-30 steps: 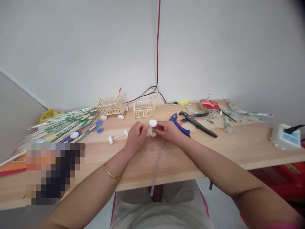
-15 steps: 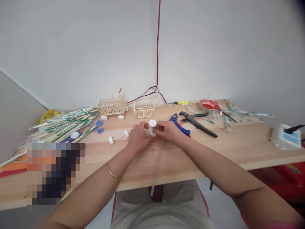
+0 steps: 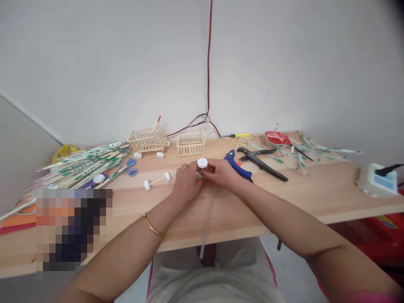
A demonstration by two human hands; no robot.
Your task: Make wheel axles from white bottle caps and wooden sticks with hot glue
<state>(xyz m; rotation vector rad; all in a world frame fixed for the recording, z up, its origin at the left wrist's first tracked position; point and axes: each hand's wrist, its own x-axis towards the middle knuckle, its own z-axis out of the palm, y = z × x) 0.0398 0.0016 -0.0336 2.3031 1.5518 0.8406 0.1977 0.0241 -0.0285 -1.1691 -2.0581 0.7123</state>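
Both my hands meet at the middle of the wooden table. My left hand and my right hand are closed around a small upright axle piece topped by a white cap wheel; its lower end is hidden between my fingers. A finished axle with two white wheels lies just left of my left hand. A thin clear strip runs from under my hands toward the table's near edge.
Two small stick-built baskets stand at the back, beside a pile of wrapped chopsticks and blue caps. A blue glue gun, black pliers, a red dish and a white device lie to the right.
My left hand has closed in on the wheel piece from the left, so both hands grip it. The piece has sunk a little lower between my fingers.
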